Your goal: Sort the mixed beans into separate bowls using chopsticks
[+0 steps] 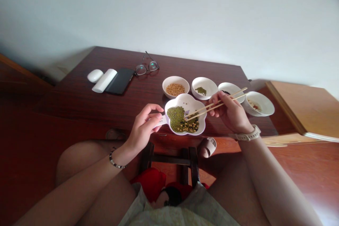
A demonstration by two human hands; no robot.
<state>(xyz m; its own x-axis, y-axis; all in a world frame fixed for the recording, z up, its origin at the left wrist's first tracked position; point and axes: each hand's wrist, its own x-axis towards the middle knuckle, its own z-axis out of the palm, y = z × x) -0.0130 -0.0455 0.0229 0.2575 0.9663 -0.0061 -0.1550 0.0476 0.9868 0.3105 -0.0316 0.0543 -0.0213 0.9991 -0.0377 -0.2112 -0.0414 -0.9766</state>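
My left hand (144,123) pinches the short handle of a white flower-shaped bowl (194,102) at the table's front edge. Green mung beans (176,116) fill its left side; yellow and dark beans lie mixed with green ones at the lower right. In my right hand (230,111) is a pair of wooden chopsticks (197,115), their tips down among the beans. Behind stand a white bowl of yellow beans (175,89) and a white bowl (208,86) with a few green beans. My right hand partly hides a bowl (230,86) with something dark inside.
At the right edge stands another white bowl (265,107) with pale and reddish pieces. Eyeglasses (147,67), a black flat object (120,81), a white case (105,80) and a white rounded object (95,76) lie on the table's left. A wooden cabinet (307,106) stands right.
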